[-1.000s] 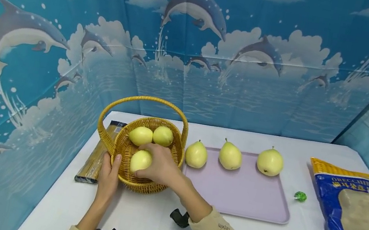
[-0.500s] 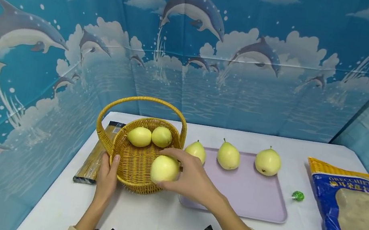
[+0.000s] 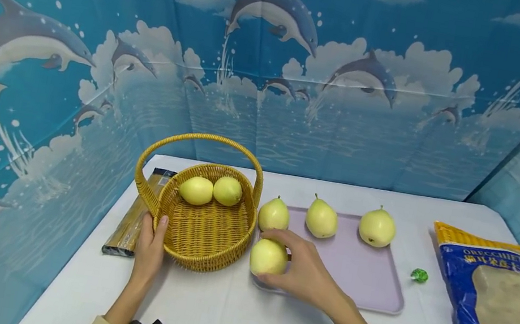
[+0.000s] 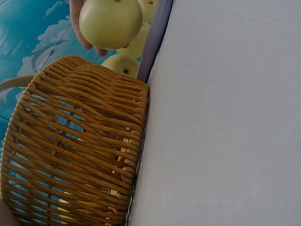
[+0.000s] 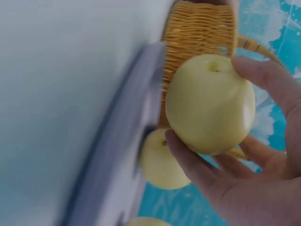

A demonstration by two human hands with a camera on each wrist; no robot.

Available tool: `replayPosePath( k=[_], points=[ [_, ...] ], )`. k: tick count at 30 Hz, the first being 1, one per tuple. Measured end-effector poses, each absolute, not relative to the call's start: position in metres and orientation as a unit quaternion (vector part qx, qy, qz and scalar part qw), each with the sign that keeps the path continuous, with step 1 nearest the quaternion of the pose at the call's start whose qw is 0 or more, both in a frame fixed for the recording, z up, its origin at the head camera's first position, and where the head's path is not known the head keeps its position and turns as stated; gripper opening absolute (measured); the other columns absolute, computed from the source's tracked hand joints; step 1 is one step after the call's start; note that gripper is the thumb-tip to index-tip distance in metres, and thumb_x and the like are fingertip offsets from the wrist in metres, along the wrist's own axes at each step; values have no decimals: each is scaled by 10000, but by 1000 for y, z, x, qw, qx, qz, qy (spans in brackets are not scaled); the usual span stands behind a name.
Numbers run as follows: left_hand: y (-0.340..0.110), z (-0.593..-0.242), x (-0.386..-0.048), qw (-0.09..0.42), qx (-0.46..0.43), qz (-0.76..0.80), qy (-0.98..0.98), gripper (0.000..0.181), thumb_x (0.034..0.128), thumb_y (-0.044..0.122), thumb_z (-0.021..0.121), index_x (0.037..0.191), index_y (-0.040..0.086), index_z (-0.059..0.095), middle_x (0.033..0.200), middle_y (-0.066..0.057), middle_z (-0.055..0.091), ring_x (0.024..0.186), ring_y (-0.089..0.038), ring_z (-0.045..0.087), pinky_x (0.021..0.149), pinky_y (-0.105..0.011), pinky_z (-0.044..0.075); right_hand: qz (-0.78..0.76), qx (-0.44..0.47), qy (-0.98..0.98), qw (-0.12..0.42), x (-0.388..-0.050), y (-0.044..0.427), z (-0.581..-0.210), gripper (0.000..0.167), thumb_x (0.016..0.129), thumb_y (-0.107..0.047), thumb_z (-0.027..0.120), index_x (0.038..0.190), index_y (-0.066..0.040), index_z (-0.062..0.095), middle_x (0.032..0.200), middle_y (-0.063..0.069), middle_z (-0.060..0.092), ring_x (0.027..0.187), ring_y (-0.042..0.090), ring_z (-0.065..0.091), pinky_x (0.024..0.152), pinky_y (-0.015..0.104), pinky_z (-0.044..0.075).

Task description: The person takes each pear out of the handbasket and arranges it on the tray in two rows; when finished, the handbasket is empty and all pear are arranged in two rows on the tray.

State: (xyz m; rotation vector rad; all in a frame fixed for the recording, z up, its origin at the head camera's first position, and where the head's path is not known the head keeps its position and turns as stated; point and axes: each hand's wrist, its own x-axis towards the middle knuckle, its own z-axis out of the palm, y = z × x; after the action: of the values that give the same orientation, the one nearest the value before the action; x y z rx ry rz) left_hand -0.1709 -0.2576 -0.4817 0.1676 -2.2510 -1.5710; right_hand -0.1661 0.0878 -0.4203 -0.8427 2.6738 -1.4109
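Note:
Pinched between the right hand's (image 3: 306, 270) thumb and fingers is a pale yellow pear (image 3: 268, 258), held over the left front edge of the lilac tray (image 3: 349, 274); the right wrist view shows the same pear (image 5: 210, 104) close up. The left hand (image 3: 149, 252) grips the left rim of the wicker basket (image 3: 203, 236). Two pears lie at the back inside it, one on the left (image 3: 196, 191) and one on the right (image 3: 227, 191). Three pears stand along the tray's back edge: left (image 3: 274, 215), middle (image 3: 321, 219) and right (image 3: 377, 227).
Left of the basket lies a flat package of long brown strips (image 3: 127, 228), partly behind it. A small green item (image 3: 419, 276) is right of the tray, and a blue and yellow bag (image 3: 500, 299) lies at the far right. A dolphin-print curtain (image 3: 275, 73) hangs behind the table.
The right hand has lifted the pear out of the basket and carried it right to the tray's edge. The left hand has stayed on the basket rim.

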Motion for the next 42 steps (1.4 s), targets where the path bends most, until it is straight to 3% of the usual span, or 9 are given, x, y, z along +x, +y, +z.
replayPosePath(
  k=[5,14,23,29,34,42],
  points=[
    [-257,-481,-171,197,57,-562,-801,489,1151,338,413,1557,68,378,1373,-170,532,1223,-215,494,1009,-264,351,-430,-308,849,16,-173,91,-432,704,768,-181,951,1400,-119,647,1400,37,676,1297,261,623,1036,523,521],
    [-259,-475,-172,199,56,-562,-801,484,1149,347,418,1549,74,392,1375,-155,543,1200,-190,486,1023,-266,352,-437,-323,837,62,-176,97,-427,708,832,-225,921,1465,-142,614,1480,23,626,1354,255,587,1043,494,536],
    [-254,-479,-176,192,48,-565,-801,485,1152,327,414,1558,66,378,1371,-187,542,1192,-264,502,991,-269,361,-444,-284,849,35,-177,105,-423,646,832,-301,919,1410,-165,666,1429,-31,667,1374,251,583,1064,501,524],
    [-253,-479,-175,193,52,-562,-803,486,1150,341,417,1553,72,385,1357,-187,547,1187,-265,501,1001,-285,362,-446,-273,851,53,-178,110,-420,657,841,-286,913,1418,-117,649,1441,41,652,1366,332,586,1068,500,522],
    [-255,-480,-175,194,54,-559,-804,482,1150,329,419,1546,55,388,1335,-199,548,1172,-248,499,996,-280,358,-435,-265,858,69,-179,117,-415,699,826,-260,929,1425,-62,627,1457,126,632,1280,423,640,1006,526,556],
    [-258,-481,-171,188,60,-558,-806,489,1150,347,412,1552,69,383,1338,-185,547,1178,-255,505,994,-276,362,-423,-239,871,74,-178,106,-422,764,811,-322,936,1432,-31,599,1305,152,708,1126,338,714,951,526,573]
  ],
)
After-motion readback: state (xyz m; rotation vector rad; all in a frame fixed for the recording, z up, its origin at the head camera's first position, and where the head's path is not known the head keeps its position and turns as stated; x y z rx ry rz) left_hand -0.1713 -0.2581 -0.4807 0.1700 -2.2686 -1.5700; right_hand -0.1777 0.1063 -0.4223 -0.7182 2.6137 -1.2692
